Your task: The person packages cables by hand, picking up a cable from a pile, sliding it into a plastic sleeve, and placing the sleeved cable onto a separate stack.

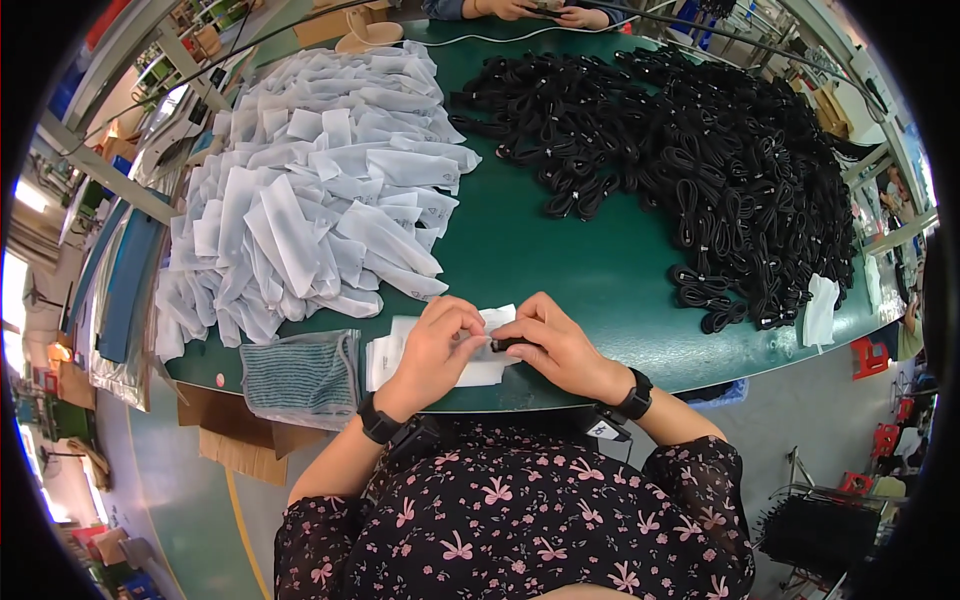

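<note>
At the near edge of the table, my left hand (437,345) pinches the edge of a small white bag (497,316), its thumb and forefinger closed. My right hand (560,352) grips a black bundle (508,344), mostly hidden by the fingers, at that bag's mouth. Under both hands lies a stack of flat white bags (385,358). Beyond my left hand spreads a big heap of filled white bags (330,175). Far to the right is a heap of coiled black cords (740,180).
A clear bag with teal striped contents (302,380) lies left of the stack. A single white bag (820,312) rests at the right edge of the green table (540,260). Across the table, another person's hands (545,12) hold something dark. A cardboard box (245,440) stands below the left edge.
</note>
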The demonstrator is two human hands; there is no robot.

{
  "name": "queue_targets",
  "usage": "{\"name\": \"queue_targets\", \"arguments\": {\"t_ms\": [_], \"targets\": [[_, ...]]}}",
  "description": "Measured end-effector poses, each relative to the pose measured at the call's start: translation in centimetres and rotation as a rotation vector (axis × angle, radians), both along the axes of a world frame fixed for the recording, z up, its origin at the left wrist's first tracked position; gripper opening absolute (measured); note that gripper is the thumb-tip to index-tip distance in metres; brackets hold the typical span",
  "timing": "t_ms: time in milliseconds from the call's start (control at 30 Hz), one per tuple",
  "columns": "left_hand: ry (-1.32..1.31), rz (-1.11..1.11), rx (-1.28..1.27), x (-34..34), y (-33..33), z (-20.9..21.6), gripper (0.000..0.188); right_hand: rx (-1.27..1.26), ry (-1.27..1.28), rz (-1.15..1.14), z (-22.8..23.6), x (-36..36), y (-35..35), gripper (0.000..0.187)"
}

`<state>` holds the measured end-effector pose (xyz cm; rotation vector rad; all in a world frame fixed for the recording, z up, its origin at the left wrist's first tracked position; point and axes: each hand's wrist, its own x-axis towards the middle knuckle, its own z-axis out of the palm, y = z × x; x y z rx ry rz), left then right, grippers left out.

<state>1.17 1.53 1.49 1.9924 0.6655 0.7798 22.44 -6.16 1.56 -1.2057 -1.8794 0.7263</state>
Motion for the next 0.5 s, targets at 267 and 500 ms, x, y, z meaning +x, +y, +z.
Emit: {"name": "queue_targets", "arguments": {"t_ms": [267,500], "targets": [[-0.254,-0.03,-0.493,0.1,1.7,1.5,0.01,0.102,0.497,-0.152,0.2,-1.7,1.4,0.028],[-0.462,0.01,-0.753,-0.1,4.5,3.1,0.019,0.291,0.059,-0.111,2.2,-1.3,3.7,0.038]]}}
